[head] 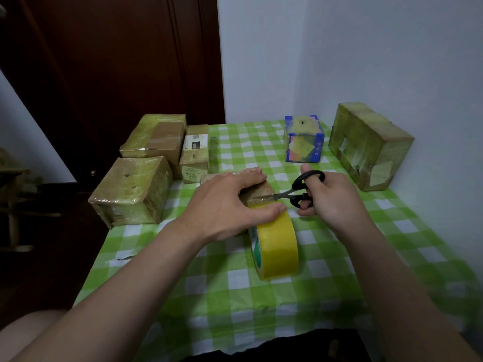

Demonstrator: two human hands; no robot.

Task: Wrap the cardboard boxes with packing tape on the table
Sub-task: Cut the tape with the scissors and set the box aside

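Note:
A small cardboard box (262,190) lies in the middle of the table, mostly hidden under my left hand (227,205), which presses flat on it with the thumb against the tape strip. A yellow tape roll (277,246) stands on edge just in front of the box, its tape running up to the box. My right hand (328,195) grips black scissors (300,192), whose blades point left at the tape between box and roll.
Three taped boxes (133,192) (156,137) (196,152) sit at the table's left side. A blue taped box (304,139) and a large taped box (366,145) stand at the back right by the wall. The green checked tablecloth (235,283) covers the table.

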